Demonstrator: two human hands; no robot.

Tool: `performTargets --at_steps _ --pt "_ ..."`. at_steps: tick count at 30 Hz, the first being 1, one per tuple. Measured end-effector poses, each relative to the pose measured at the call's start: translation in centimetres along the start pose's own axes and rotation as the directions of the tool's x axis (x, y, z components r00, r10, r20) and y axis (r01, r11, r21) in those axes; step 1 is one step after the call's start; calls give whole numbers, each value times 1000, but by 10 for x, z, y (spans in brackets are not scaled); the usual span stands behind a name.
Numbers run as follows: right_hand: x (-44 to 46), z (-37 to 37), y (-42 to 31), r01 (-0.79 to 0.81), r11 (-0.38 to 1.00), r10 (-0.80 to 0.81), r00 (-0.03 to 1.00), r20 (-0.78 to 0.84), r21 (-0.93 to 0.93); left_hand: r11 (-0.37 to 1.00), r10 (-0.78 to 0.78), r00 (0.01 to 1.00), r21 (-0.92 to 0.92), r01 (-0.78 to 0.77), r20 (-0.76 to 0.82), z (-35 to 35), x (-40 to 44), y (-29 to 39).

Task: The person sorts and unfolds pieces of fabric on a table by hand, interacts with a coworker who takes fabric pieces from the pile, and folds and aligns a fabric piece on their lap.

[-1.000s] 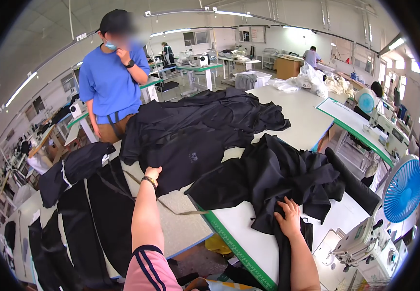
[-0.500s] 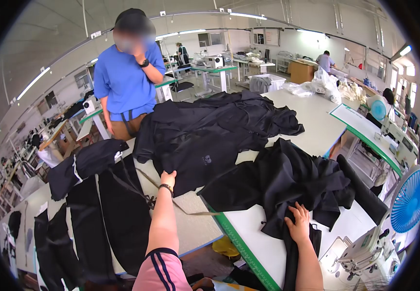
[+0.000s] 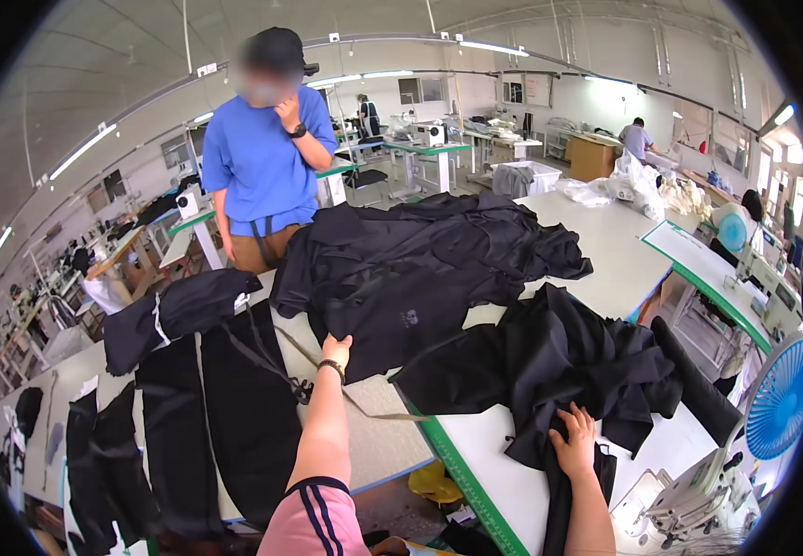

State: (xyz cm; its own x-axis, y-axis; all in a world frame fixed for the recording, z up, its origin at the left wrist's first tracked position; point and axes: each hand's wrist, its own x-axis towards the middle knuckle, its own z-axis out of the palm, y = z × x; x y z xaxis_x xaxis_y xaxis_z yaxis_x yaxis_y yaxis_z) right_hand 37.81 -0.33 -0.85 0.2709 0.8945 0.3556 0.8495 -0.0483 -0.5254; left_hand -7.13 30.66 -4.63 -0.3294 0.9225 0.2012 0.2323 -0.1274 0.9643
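My left hand (image 3: 337, 350) pinches the near left edge of a black garment piece with a small printed mark (image 3: 401, 320), part of a large heap of black cloth. My right hand (image 3: 574, 439) lies with its fingers spread on a second crumpled black garment (image 3: 550, 361) at the right; it presses on the cloth without gripping it. A grey strap (image 3: 385, 414) runs across the table beside my left wrist. Left of that wrist, long black cut panels (image 3: 249, 435) lie side by side, with a tied black bundle (image 3: 200, 310) behind them.
A person in a blue shirt (image 3: 267, 167) stands across the table (image 3: 568, 301). At the right are a sewing machine (image 3: 698, 500), a blue fan (image 3: 781, 398) and a dark roll (image 3: 695, 380). A green ruled edge (image 3: 471, 491) runs along the near table. Other people are farther back.
The whole view has shifted, so things appear farther right and slightly lower. Both hands keep their places on the cloth. The person opposite has turned their head.
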Motion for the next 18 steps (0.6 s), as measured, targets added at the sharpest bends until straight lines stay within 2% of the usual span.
performTargets --at_steps 3,6,10,12,13,14,18 --pt "0 0 0 0 1000 0 1000 3 -9 999 19 1000 36 -18 -20 1 3 -4" --pt "0 -1 -1 -9 1000 9 1000 11 6 988 131 991 88 -128 -28 0 2 -7" --pt "1 -1 -1 -6 1000 6 1000 11 1 997 67 996 -45 -70 -59 4 1 -6" --pt "0 0 0 -5 1000 5 1000 9 7 982 -60 997 -182 52 -40 7 5 10" --pt "0 1 0 -6 1000 6 1000 10 11 966 -46 999 -254 38 -26 8 12 14" --pt "0 1 1 -6 1000 6 1000 9 14 979 -44 999 -196 47 19 7 12 31" --pt "0 1 2 6 1000 -6 1000 1 17 983 0 986 -183 32 169 2 40 76"
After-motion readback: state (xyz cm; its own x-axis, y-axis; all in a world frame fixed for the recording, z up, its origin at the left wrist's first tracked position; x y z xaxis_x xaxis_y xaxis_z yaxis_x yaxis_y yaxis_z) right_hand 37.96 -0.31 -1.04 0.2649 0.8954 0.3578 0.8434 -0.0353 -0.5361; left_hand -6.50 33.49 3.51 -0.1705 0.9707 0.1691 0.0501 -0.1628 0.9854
